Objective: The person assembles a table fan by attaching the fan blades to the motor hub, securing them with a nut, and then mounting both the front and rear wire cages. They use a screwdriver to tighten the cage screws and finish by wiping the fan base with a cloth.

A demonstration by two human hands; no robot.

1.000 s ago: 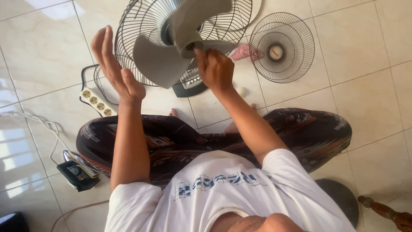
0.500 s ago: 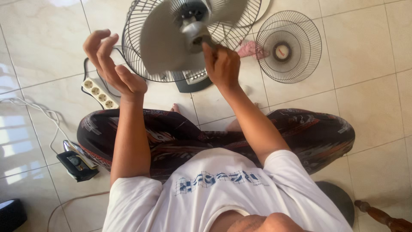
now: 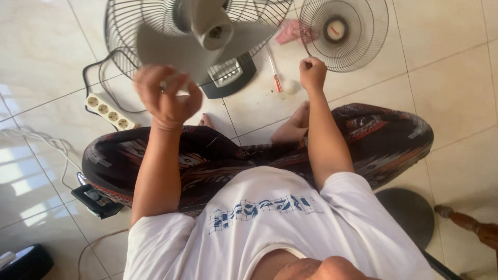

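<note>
Two hands are busy: the left hand (image 3: 167, 98) grips the grey fan blade (image 3: 179, 44), the right hand (image 3: 313, 72) is clenched at the small wire grille's (image 3: 345, 32) rim.

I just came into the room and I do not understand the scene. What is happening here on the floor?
A person sits cross-legged on the tiled floor with a taken-apart fan. The left hand grips the edge of the grey fan blade, which sits in front of the rear wire guard. The right hand is closed in a fist near the separate front grille, which lies on the floor. A screwdriver and a white power strip lie nearby.
</note>
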